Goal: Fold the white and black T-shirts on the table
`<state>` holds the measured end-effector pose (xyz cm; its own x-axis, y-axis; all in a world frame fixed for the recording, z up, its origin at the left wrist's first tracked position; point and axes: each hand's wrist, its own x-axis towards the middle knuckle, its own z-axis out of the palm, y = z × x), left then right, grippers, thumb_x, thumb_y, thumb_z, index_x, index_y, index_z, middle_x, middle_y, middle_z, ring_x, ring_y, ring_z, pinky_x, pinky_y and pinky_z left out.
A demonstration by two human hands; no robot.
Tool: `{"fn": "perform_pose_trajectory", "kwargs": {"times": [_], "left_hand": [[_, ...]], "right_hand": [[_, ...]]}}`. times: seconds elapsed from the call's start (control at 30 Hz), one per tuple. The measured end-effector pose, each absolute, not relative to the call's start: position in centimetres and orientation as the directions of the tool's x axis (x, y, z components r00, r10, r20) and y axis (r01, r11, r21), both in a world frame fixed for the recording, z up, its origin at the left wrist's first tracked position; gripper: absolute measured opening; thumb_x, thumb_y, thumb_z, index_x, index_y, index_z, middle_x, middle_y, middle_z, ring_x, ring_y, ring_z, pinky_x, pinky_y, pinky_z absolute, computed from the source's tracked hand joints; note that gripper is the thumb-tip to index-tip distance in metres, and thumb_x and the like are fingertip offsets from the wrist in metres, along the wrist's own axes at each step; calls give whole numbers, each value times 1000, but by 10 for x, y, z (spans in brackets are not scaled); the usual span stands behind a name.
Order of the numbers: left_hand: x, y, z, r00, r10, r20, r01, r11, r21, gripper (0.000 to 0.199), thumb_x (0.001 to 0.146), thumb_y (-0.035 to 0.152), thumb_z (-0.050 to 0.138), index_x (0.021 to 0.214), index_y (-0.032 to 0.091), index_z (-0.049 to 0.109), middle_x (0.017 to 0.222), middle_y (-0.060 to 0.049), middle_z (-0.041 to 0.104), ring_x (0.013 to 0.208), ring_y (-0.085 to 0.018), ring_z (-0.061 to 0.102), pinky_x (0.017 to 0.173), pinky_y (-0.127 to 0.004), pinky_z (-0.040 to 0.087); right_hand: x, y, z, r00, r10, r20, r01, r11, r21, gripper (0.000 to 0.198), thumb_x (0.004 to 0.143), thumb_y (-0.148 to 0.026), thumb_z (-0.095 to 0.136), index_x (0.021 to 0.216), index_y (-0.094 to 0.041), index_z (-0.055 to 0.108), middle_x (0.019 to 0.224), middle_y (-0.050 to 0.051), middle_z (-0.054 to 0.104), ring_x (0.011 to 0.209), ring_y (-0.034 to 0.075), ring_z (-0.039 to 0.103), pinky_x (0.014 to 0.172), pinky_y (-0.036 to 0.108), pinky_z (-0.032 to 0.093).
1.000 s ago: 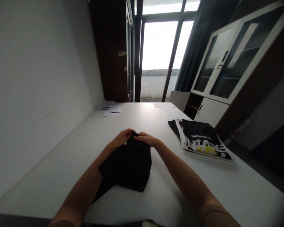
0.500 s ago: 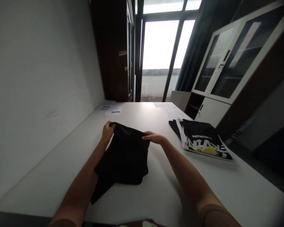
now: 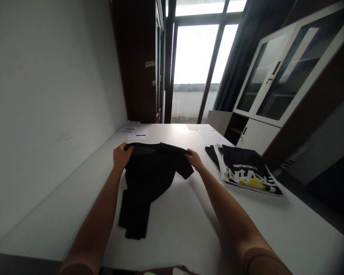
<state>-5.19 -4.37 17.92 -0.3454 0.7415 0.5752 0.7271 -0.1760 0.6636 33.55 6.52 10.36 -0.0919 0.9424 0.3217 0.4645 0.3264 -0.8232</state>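
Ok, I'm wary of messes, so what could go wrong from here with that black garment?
The black garment is gripped along its far edge by the left hand and right hand, while its near part lies narrow and bunched, so it might set in creases. The folded stack sits just beyond the right hand, near the table's right edge; a wide sweep could knock it askew.

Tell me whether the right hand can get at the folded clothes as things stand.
Probably yes, if freed: the right hand holds an edge of the black garment, but the folded clothes lie nearby, with nothing visible standing in between.
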Motion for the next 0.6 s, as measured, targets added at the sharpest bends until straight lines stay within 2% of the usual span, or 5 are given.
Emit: {"fn": "perform_pose_trajectory", "kwargs": {"times": [0.1, 0.23, 0.43, 0.53, 0.6], "left_hand": [[-50, -47, 183, -180, 845, 504, 804, -169, 570, 34, 90, 52, 58, 86, 22, 75, 79, -3, 72, 79, -23, 64, 70, -29, 38], [-45, -43, 175, -76, 928, 364, 826, -146, 544, 44, 90, 57, 55, 75, 21, 76, 63, -4, 66, 70, -24, 63, 63, -29, 33], [-36, -39, 166, -11, 957, 291, 671, -208, 712, 54, 87, 62, 56, 57, 18, 62, 51, 1, 50, 56, -17, 49, 55, -27, 30], [-34, -44, 167, 46, 988, 145, 592, -144, 793, 56, 85, 66, 59, 56, 18, 62, 51, 1, 50, 51, -14, 44, 50, -26, 28], [-34, -48, 169, 135, 989, 57, 568, -124, 814, 51, 82, 65, 65, 64, 17, 69, 55, 1, 56, 51, -14, 48, 49, -25, 30]], "right_hand": [[341, 63, 108, 135, 887, 442, 504, 323, -801, 21, 81, -41, 47, 73, -22, 52, 68, 0, 56, 70, 17, 46, 65, 29, 35], [344, 55, 115, 244, 872, 425, 471, 276, -838, 30, 84, -41, 41, 80, -20, 61, 77, 5, 65, 74, 20, 51, 68, 29, 39], [347, 57, 116, 288, 867, 407, 416, 270, -869, 38, 83, -49, 43, 81, -18, 64, 81, 8, 68, 78, 22, 55, 68, 30, 42], [345, 61, 119, 324, 899, 295, 197, 241, -950, 35, 81, -54, 49, 78, -20, 57, 73, 6, 61, 72, 21, 54, 63, 31, 44], [344, 63, 127, 299, 935, 190, 13, 195, -981, 36, 80, -58, 54, 80, -22, 54, 68, 4, 56, 66, 22, 54, 59, 33, 47]]}}
